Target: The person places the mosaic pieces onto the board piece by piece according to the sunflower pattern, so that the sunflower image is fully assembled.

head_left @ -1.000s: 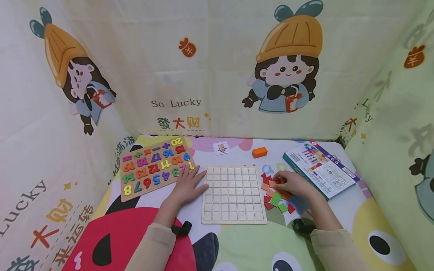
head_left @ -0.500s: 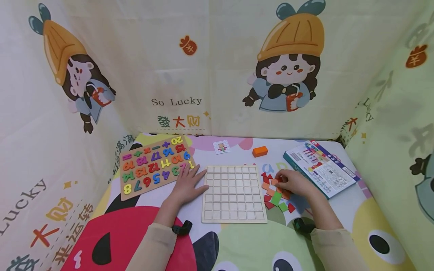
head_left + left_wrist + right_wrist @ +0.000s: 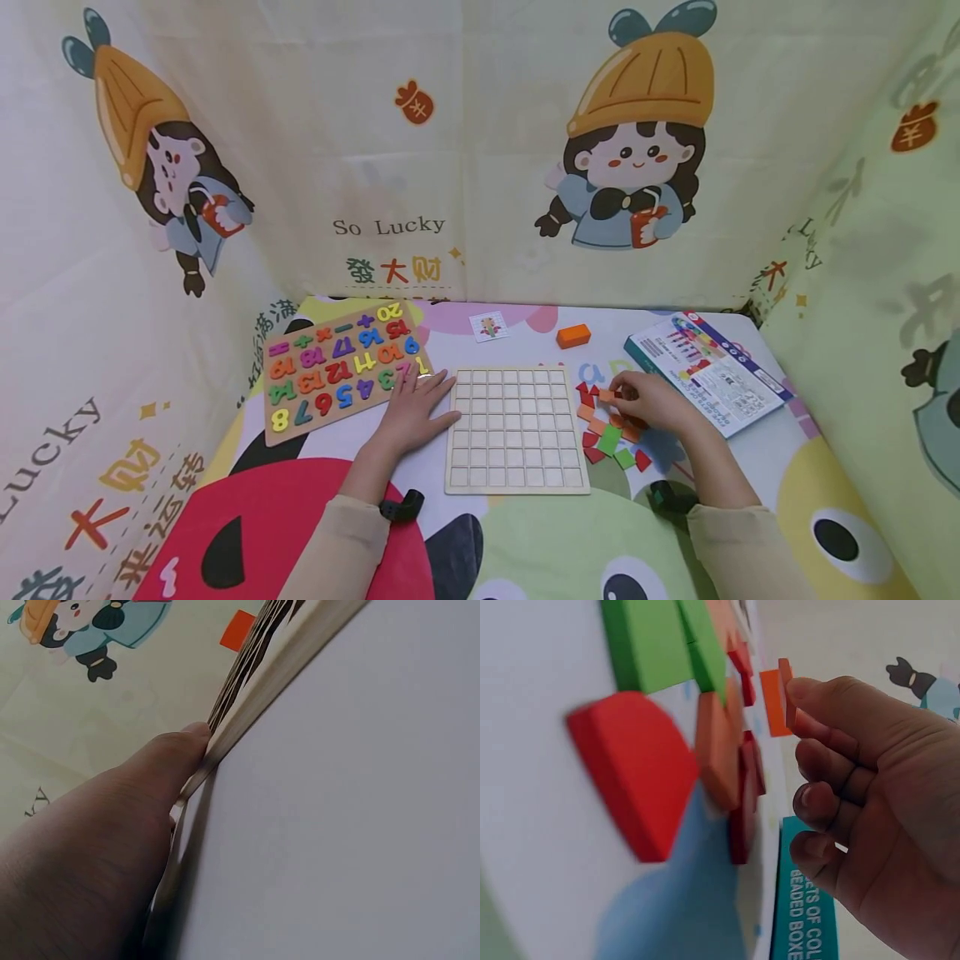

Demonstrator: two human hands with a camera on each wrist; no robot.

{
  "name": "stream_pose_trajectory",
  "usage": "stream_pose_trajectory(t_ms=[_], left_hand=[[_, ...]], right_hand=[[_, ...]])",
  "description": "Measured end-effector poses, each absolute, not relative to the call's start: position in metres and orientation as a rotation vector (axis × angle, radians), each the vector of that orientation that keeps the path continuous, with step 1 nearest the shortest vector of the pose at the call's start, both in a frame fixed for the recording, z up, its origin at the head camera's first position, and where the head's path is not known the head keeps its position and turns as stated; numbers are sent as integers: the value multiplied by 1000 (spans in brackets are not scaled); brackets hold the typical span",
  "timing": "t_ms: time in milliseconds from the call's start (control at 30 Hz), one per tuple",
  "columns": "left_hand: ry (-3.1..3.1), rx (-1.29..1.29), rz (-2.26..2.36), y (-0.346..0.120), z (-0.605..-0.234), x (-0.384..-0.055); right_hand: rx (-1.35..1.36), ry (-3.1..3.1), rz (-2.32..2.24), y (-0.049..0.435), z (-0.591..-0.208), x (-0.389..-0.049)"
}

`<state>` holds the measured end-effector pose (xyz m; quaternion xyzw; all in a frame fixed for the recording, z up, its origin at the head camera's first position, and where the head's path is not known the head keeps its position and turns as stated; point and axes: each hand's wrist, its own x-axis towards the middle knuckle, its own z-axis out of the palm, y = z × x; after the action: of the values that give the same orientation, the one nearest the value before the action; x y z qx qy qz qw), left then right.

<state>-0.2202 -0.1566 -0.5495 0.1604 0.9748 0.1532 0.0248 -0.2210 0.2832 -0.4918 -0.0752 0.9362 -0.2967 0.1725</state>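
Observation:
My right hand (image 3: 648, 402) is over a loose pile of small flat tiles, right of a wooden grid board (image 3: 517, 491). Its thumb and forefinger pinch an orange tile (image 3: 787, 694), held on edge in the right wrist view; the other fingers curl in below. Under it lie orange tiles, green tiles (image 3: 609, 439) and red tiles (image 3: 594, 455), some with a rounded side. My left hand (image 3: 412, 412) lies with fingers spread at the grid board's left side. Its thumb (image 3: 176, 754) touches the board's edge, and its fingertips reach the corner of a number puzzle board (image 3: 315, 420).
Behind the grid board lie a small picture card (image 3: 490, 326) and an orange block (image 3: 573, 336). A flat printed box (image 3: 708, 371) lies beyond my right hand. A patterned cloth (image 3: 517, 167) hangs around the table's back and sides.
My right hand has shifted slightly right over the pile, and an orange tile now shows at its fingertips. My left hand and the grid board have stayed in place.

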Motion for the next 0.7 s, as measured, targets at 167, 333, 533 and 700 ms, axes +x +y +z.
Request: stream_pose_trajectory(t_ms=[167, 333, 533, 700], left_hand=[[3018, 491, 494, -157, -550, -219], [3018, 482, 500, -157, -550, -219], [3029, 480, 496, -157, -551, -219], [3025, 485, 498, -156, -551, -219]], right_hand=[[-251, 2675, -842, 278, -485, -221], [-328, 2715, -804, 268, -482, -225], [-392, 2717, -805, 248, -477, -232], [-419, 2706, -821, 226, -474, -238]])
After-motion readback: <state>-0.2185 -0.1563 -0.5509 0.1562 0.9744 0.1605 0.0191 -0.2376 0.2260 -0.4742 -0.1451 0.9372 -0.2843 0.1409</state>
